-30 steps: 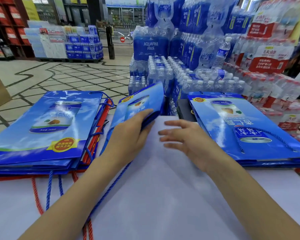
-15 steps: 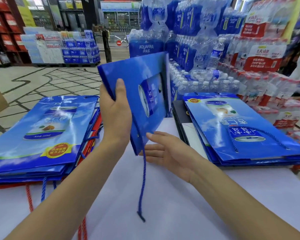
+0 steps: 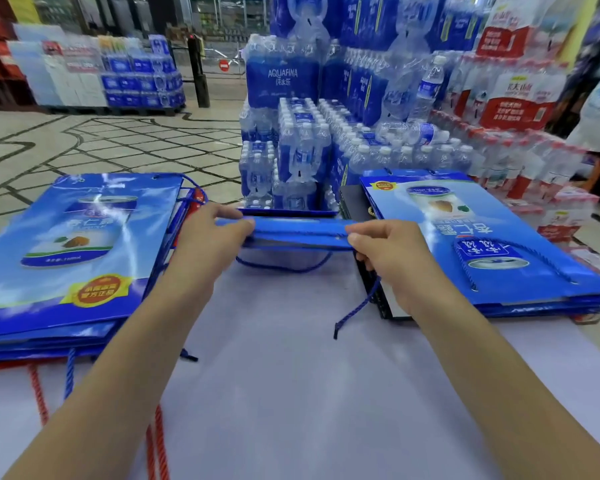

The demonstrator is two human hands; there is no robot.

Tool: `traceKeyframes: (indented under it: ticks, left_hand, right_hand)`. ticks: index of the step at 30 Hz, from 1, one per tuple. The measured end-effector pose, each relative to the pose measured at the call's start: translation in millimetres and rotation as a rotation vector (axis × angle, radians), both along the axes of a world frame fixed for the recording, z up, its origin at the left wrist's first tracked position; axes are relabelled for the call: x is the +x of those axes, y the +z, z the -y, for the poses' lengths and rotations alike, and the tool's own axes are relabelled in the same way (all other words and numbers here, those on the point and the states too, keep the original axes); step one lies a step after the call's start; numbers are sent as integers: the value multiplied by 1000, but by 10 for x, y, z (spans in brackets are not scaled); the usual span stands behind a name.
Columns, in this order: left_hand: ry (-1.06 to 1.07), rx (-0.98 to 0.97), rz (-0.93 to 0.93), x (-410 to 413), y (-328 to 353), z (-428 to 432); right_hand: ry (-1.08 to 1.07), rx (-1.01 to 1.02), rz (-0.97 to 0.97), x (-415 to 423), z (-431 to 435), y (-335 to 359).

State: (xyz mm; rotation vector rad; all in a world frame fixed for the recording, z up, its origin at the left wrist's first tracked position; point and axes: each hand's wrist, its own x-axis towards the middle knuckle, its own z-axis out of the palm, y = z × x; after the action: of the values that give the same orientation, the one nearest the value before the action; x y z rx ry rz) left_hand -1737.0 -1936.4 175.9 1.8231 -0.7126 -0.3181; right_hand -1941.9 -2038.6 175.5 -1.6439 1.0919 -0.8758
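Head camera view, looking down over a white table [image 3: 291,393] in a shop with a pale tiled floor [image 3: 118,143] and shrink-wrapped packs of bottled water [image 3: 302,147] stacked just beyond the table's far side. A pile of flat blue gift bags [image 3: 66,244] covers the table's left part, with red and blue cords trailing toward the near edge. A second pile of blue bags [image 3: 499,237] lies along the right edge. Between the two piles runs a bare strip of table, wide at the near side and narrower toward the far side. Over the far end of that strip, both hands hold one folded blue bag [image 3: 298,232] level and edge-on, well off the piles. The left hand [image 3: 215,233] pinches the bag's left end between curled fingers and thumb. The right hand [image 3: 392,251] grips its right end the same way. A blue cord [image 3: 357,306] dangles below the right hand to the table.
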Motion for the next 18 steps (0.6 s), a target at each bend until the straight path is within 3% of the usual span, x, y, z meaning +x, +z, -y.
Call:
traceKeyframes:
  ticks: [2,4,6,9,14,18]
  left_hand:
    - [-7,393,448,-47,-124,-1]
    - [-114,537,643,-147,-202,13]
    - [-338,443,605,-228,-279,51]
    - [-577,355,726,-314,-346,85]
    - [-534,380,824,-214,-357,64]
    - [-577,422,652,-146,-274,26]
  right_hand:
    - [10,-57,-144,-8,20,-50]
    - [34,-131,-284,-4,23,-88]
    - [85,-194,-386,-3,32,-106]
    - [146,-249,-491,-16,13,-117]
    - [229,-399,-677,2,-55,-118]
    - [240,-453,-724,-33,-29,-78]
